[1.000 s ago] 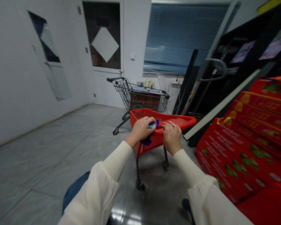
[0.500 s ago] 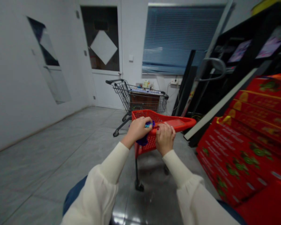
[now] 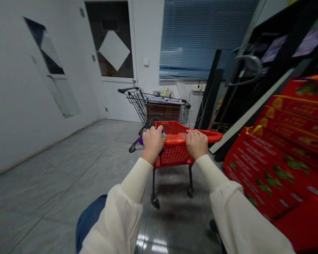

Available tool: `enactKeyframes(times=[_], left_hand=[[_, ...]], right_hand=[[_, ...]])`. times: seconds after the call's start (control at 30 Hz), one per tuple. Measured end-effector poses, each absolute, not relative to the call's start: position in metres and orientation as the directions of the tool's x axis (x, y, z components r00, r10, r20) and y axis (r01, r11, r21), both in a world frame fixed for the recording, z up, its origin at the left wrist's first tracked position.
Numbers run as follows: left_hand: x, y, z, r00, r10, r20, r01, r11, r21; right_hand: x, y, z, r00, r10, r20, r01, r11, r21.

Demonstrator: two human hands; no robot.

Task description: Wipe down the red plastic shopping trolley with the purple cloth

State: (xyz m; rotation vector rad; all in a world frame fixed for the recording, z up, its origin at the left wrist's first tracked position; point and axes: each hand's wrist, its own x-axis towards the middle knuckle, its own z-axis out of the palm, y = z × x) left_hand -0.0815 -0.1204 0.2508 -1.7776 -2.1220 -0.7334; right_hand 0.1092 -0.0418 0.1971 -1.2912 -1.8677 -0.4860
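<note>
A red plastic shopping cart (image 3: 175, 155) fills the lower centre, its basket patterned with a lattice mesh, and a purple-and-blue bundle (image 3: 140, 141) shows at its left edge. Cream sleeves (image 3: 132, 183) rise from the bottom of the frame, beside blue denim (image 3: 90, 222). At right, red cartons (image 3: 270, 165) carry green fruit prints and yellow bands. Upper centre, a blue slatted blind (image 3: 206, 38) shows; lower left, grey marbled floor tiles (image 3: 55, 169).
</note>
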Motion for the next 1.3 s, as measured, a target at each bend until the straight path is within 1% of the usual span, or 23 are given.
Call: enactKeyframes(times=[0.17, 0.23, 0.3, 0.37, 0.47, 0.57, 0.73, 0.8, 0.87, 0.9, 1.03, 1.1, 1.2, 1.3], left_hand=[[-0.038, -0.131, 0.246, -0.093, 0.801, 0.591, 0.991, 0.018, 0.132], [-0.039, -0.131, 0.244, -0.028, 0.804, 0.593, 0.994, -0.039, 0.099], [-0.053, -0.131, 0.244, -0.005, 0.817, 0.576, 0.995, -0.055, 0.087], [-0.072, -0.131, 0.245, -0.054, 0.829, 0.557, 0.995, -0.004, 0.101], [-0.085, -0.132, 0.246, -0.141, 0.814, 0.563, 0.99, 0.098, 0.105], [-0.068, -0.13, 0.246, -0.142, 0.802, 0.581, 0.99, 0.115, 0.083], [-0.029, -0.126, 0.245, -0.04, 0.808, 0.587, 0.997, -0.006, 0.076], [-0.033, -0.128, 0.243, 0.043, 0.81, 0.584, 0.995, -0.085, 0.045], [-0.048, -0.133, 0.241, 0.082, 0.813, 0.577, 0.993, -0.117, 0.022], [-0.058, -0.137, 0.24, 0.063, 0.816, 0.575, 0.995, -0.096, 0.027], [-0.079, -0.144, 0.237, -0.114, 0.807, 0.579, 0.993, 0.067, 0.102], [-0.071, -0.141, 0.239, -0.149, 0.798, 0.584, 0.987, 0.088, 0.132], [-0.046, -0.13, 0.242, -0.113, 0.798, 0.592, 0.989, 0.032, 0.145], [-0.037, -0.121, 0.247, -0.017, 0.813, 0.582, 0.993, -0.053, 0.102]], right_hand=[[0.103, -0.048, 0.195, -0.13, 0.594, 0.794, 0.9, 0.407, -0.157], [0.107, -0.049, 0.196, -0.148, 0.599, 0.787, 0.889, 0.43, -0.16], [0.111, -0.048, 0.197, -0.168, 0.604, 0.779, 0.877, 0.453, -0.162], [0.112, -0.049, 0.197, -0.168, 0.609, 0.775, 0.869, 0.462, -0.175], [0.106, -0.051, 0.195, -0.136, 0.614, 0.778, 0.863, 0.458, -0.211], [0.098, -0.053, 0.195, -0.116, 0.612, 0.783, 0.863, 0.452, -0.226], [0.1, -0.051, 0.196, -0.124, 0.62, 0.775, 0.87, 0.444, -0.215], [0.105, -0.05, 0.197, -0.139, 0.617, 0.774, 0.868, 0.452, -0.205], [0.11, -0.048, 0.197, -0.157, 0.614, 0.773, 0.865, 0.463, -0.192], [0.111, -0.048, 0.197, -0.164, 0.612, 0.773, 0.865, 0.467, -0.187], [0.105, -0.049, 0.194, -0.155, 0.604, 0.781, 0.865, 0.466, -0.189], [0.098, -0.049, 0.194, -0.14, 0.605, 0.784, 0.866, 0.459, -0.2], [0.09, -0.051, 0.194, -0.123, 0.615, 0.779, 0.872, 0.442, -0.211], [0.09, -0.052, 0.196, -0.141, 0.614, 0.776, 0.882, 0.434, -0.184]])
